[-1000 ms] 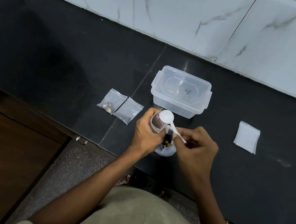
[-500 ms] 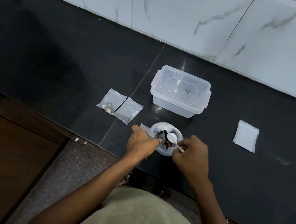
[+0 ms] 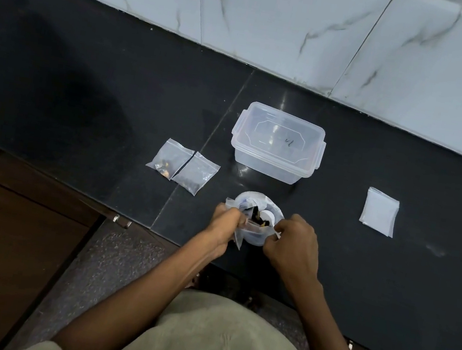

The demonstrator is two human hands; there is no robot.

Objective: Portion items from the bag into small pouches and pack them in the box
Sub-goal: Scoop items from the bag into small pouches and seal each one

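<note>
Head view: the white plastic spoon raised a second ago is now down inside the rolled-open white plastic bag (image 3: 273, 211) at the tabletop's near edge. Both hands have shifted to the small clear zip pouch (image 3: 254, 228) over it. Left hand (image 3: 224, 223) pinches one end, right hand (image 3: 293, 244) pinches the other. Likely sealing this portion. Two filled clear pouches (image 3: 182, 169) wait left of the lidded clear plastic box (image 3: 276, 151); white stack of empty pouches (image 3: 380, 211) sits right.

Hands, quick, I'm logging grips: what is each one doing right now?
Left hand: fingers curled, pinching the small pouch over the bag.
Right hand: fingers curled at the pouch's other end; whether it still holds the spoon cannot be told.
</note>
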